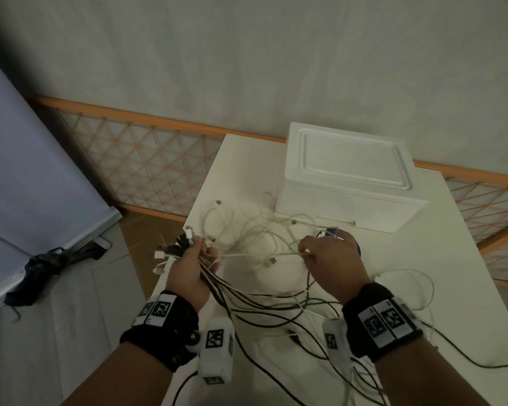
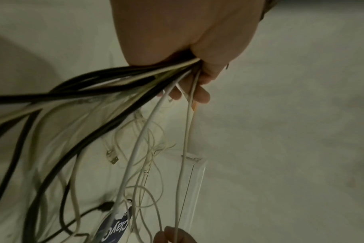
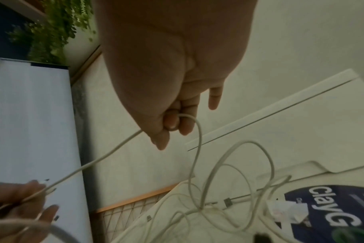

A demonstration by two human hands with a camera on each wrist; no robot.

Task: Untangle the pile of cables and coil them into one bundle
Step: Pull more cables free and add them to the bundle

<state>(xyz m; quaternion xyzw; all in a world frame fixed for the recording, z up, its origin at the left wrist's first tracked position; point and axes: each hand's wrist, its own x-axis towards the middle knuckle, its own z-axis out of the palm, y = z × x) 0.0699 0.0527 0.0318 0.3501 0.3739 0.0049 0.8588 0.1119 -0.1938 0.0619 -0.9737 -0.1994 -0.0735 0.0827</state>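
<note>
My left hand (image 1: 188, 266) grips the gathered cable ends (image 1: 175, 244) as an anchor, while my right hand (image 1: 332, 259) pinches one white cable (image 1: 261, 254) taut, freeing it from the tangle (image 1: 261, 230) on the surface (image 1: 440, 244).

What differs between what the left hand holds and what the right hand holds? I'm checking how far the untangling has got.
The left hand grips a bunch of cables, black and white together; the right hand pinches a single white cable. The bunch trails slack onto the table; the single cable runs taut between the hands. Both hands are raised above the table.
</note>
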